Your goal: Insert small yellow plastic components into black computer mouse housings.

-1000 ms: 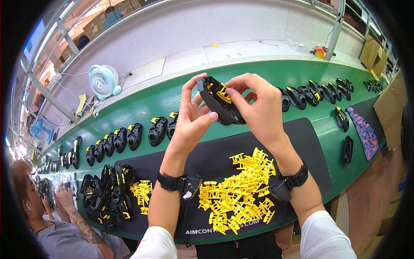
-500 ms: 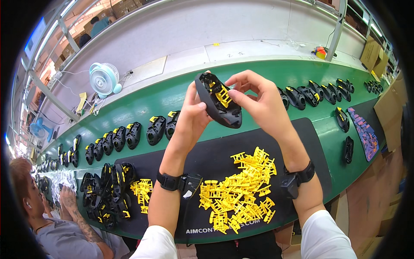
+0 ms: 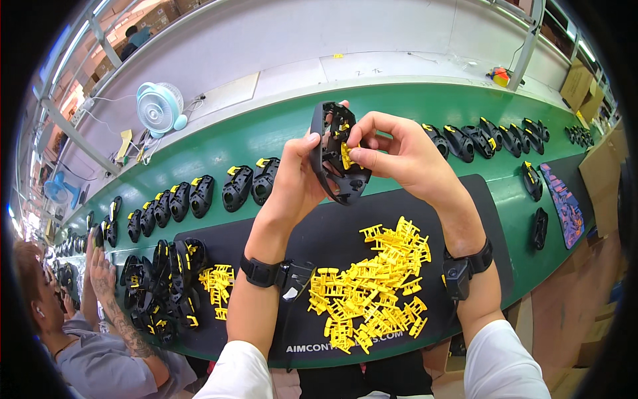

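Observation:
In front of me, above the black mat (image 3: 465, 199), my left hand (image 3: 296, 176) grips a hollow black plastic shell (image 3: 339, 189) by its side, tilted with its inside facing up. Thumb and fingers of my right hand (image 3: 405, 153) pinch a small yellow plastic frame piece (image 3: 345, 157) that sits partly inside the shell. My fingertips cover part of that piece, so whether it is seated cannot be told. Below my hands, between my forearms, lies a loose pile of like yellow pieces (image 3: 372, 286).
A stack of black shells with yellow parts (image 3: 163, 286) sits left, beside a smaller yellow heap (image 3: 218, 286). Rows of shells (image 3: 201, 196) line the green table (image 3: 286, 120). A fan (image 3: 158, 110) stands at the back. A co-worker (image 3: 100, 352) sits at the left.
The shell has turned more upright and narrower to my view. My right fingers have closed in on the yellow piece inside it. At the left, the co-worker's hands have risen.

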Available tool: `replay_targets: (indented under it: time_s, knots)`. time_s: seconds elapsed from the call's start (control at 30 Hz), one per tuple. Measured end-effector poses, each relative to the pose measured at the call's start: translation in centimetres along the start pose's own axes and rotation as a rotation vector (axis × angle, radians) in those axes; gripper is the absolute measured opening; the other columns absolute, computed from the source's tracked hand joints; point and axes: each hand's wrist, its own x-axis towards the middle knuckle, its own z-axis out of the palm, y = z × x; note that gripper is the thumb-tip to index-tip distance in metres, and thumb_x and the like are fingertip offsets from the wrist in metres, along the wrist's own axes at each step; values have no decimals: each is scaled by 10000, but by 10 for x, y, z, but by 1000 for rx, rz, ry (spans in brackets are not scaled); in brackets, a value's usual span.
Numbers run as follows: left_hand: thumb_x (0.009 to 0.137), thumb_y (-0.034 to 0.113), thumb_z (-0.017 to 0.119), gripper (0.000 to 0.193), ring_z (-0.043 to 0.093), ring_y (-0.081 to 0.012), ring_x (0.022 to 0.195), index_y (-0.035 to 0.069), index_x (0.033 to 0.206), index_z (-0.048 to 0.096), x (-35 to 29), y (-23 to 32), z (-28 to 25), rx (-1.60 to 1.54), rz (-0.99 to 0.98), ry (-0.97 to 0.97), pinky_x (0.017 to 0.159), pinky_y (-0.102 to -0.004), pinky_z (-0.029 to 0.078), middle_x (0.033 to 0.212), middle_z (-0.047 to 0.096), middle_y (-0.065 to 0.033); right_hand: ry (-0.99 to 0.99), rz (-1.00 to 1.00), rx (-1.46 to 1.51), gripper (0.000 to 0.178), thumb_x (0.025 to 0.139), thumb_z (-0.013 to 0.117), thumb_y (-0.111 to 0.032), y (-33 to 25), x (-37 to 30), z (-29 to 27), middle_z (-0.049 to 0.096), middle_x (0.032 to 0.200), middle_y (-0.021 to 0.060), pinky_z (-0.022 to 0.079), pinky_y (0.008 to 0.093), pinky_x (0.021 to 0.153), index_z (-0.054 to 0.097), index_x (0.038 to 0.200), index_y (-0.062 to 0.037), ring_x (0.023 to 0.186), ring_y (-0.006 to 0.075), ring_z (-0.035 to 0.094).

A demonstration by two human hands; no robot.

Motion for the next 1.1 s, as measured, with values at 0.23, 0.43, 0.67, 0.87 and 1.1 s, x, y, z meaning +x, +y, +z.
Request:
replay_targets:
  time_s: [0.23, 0.43, 0.67, 0.87, 1.1]
  knots:
    - [983, 464, 355, 706, 634, -258, 1208, 31, 1539, 409, 2, 3, -3, -125, -32, 50, 1016, -428, 539, 1364, 610, -143, 125, -281, -286, 156, 880, 782, -131, 22, 6, 6, 553, 856, -23, 423, 232, 604, 691, 972, -44, 753, 65, 494]
    - [1015, 474, 364, 595, 688, -189, 939, 58, 1390, 565, -4, 18, -33, -411, -99, -126, 636, -338, 554, 1164, 704, -95, 124, -678, -700, 247, 772, 861, -192, -5, 1, 18, 673, 1018, 29, 527, 326, 778, 720, 951, -98, 933, 214, 626]
    - [1034, 426, 372, 565, 683, -181, 655, -28, 1291, 589, -2, 9, -43, -466, -258, -80, 409, -256, 520, 970, 729, -124, 1, -775, -859, 317, 713, 889, -215, 3, 0, 25, 688, 958, 35, 539, 365, 810, 699, 932, -86, 939, 263, 598]
    - [1033, 436, 392, 565, 656, -195, 632, -13, 1304, 601, 6, -3, -64, -633, -331, -428, 402, -254, 502, 997, 729, -162, -37, -704, -855, 287, 759, 857, -172, 6, 0, 31, 685, 943, 56, 536, 369, 795, 679, 955, -62, 939, 274, 595]
    - [959, 438, 464, 550, 574, -137, 660, 57, 1344, 563, 8, 0, -66, 105, -302, 200, 462, -243, 313, 979, 668, -114, -38, -415, -771, 305, 840, 803, -183, 30, 0, 21, 664, 994, 138, 523, 410, 869, 656, 1058, -30, 1012, 342, 614]
